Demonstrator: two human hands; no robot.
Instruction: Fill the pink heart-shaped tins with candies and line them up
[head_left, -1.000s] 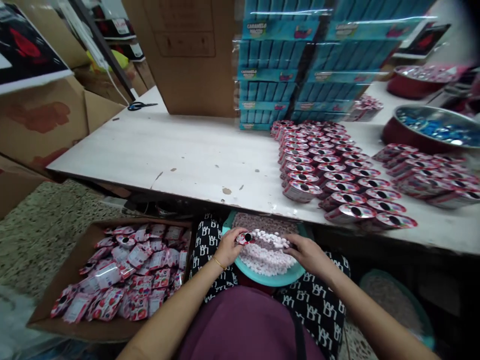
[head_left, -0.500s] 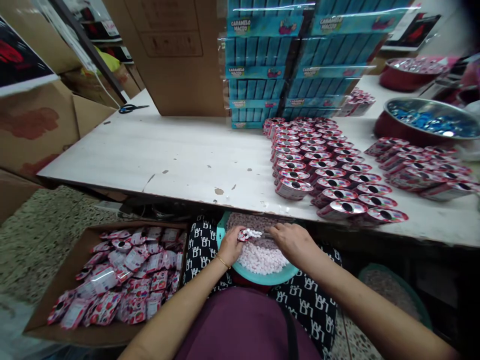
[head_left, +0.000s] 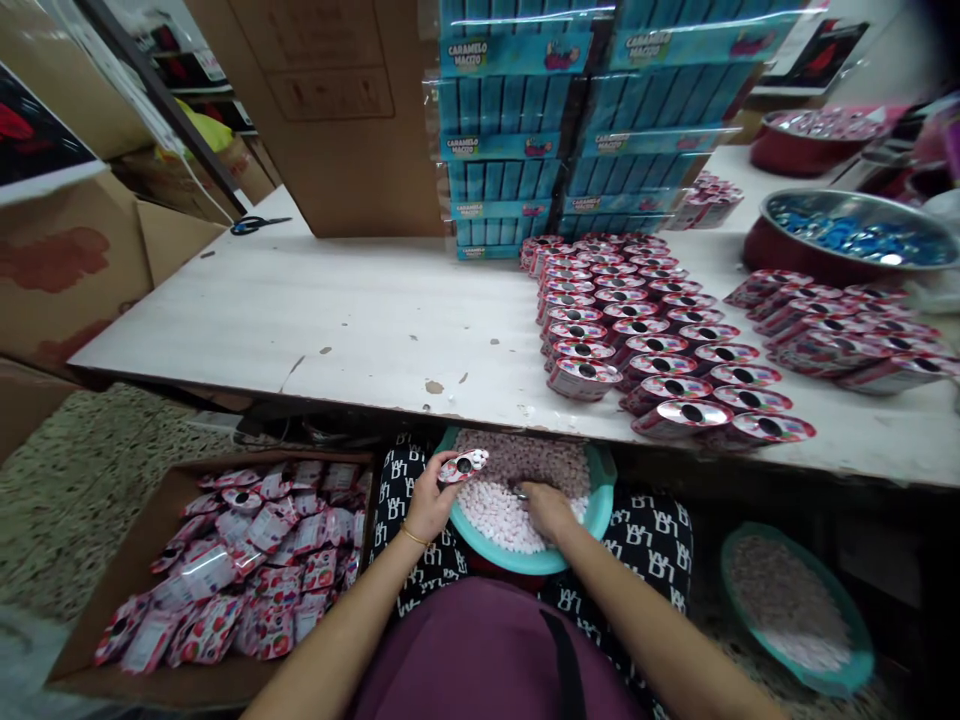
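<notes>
My left hand (head_left: 429, 506) grips a small pink and white packet (head_left: 454, 468) by its side. The packet's oval top with a dark hole faces up, and white candies show at its right end. My right hand (head_left: 549, 513) is closed and low over the candies, its fingers around a small metal scoop (head_left: 519, 493) that is mostly hidden. Under both hands, a turquoise basin (head_left: 604, 508) full of small white and pale pink candies (head_left: 501, 517) rests on my lap.
Left of my legs, a cardboard box (head_left: 150, 540) contains many packets. On the white table (head_left: 375, 320) stand rows of upright packets (head_left: 664, 345), stacked blue boxes (head_left: 502, 145), scissors (head_left: 255, 224) and a bowl of blue-wrapped sweets (head_left: 847, 240). Another turquoise basin (head_left: 862, 665) is at lower right.
My right hand has gone down from beside the packet into the basin's candies. My left hand has moved left with the packet, whose top now faces up. The view has shifted slightly.
</notes>
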